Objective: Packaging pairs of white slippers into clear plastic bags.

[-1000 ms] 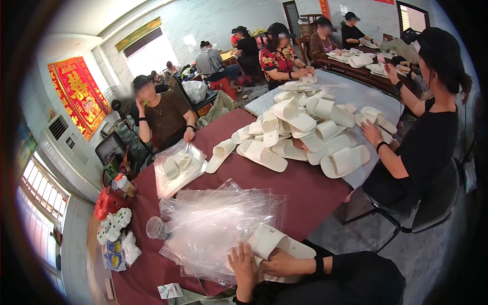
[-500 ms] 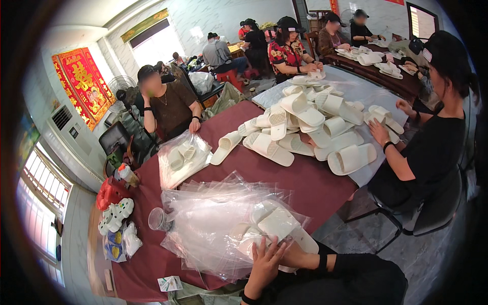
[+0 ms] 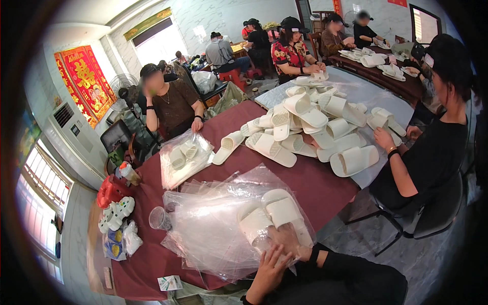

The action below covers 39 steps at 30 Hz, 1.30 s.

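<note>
On my remote feed I see a red, gold-patterned wall hanging [image 3: 85, 84] near a tall white air conditioner [image 3: 77, 133]. On the maroon cloth-covered table [image 3: 142, 264], 1 bottle with an orange-and-white top [image 3: 130, 174] stands beside a crumpled red plastic bag [image 3: 113, 190], white perforated clogs [image 3: 117, 213] just in front.

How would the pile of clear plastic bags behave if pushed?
The clear plastic bags would probably slide apart, lying loosely fanned with uneven edges. Thin and see-through, each looks likely to be floppy and light. Their glossy shine suggests slipperiness.
</note>
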### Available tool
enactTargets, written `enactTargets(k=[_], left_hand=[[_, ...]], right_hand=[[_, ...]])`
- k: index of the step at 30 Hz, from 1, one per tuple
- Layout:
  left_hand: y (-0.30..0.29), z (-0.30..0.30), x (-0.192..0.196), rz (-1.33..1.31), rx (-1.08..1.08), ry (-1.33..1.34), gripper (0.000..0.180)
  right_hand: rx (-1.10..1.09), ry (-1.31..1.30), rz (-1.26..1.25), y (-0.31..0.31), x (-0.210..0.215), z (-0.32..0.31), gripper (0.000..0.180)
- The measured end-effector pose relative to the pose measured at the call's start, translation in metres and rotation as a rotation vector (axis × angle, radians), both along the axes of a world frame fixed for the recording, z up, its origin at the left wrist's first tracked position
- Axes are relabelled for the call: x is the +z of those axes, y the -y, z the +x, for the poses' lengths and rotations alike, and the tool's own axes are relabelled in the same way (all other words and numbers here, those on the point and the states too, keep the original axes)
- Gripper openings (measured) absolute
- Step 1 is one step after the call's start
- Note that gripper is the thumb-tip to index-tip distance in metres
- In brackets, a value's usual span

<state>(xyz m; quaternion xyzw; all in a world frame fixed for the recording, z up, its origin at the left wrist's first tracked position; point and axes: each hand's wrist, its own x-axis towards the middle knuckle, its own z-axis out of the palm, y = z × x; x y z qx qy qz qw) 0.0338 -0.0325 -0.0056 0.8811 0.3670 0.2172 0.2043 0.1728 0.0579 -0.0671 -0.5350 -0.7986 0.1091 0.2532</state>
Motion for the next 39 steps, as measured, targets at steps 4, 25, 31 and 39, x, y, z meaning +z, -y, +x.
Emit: enactTargets(k=[4, 25, 31, 39], left_hand=[[-0.003, -0.015, -0.023, 0.014, 0.226, -0.142, 0.060], [-0.026, -0.033, -0.066, 0.085, 0.647, 0.116, 0.058], [-0.029, -0.037, -0.083, 0.085, 0.652, 0.114, 0.056], [-0.028, -0.037, -0.080, 0.053, 0.646, 0.144, 0.059]], right_hand=[[0.061, 0.166, 0.081, -0.002, -0.009, 0.001, 0.051], [0.537, 0.182, 0.024, 0.036, 0.009, 0.041, 0.080], [0.349, 0.163, 0.137, 0.021, -0.018, 0.021, 0.073], [0.311, 0.178, 0.115, 0.017, -0.012, 0.017, 0.072]])
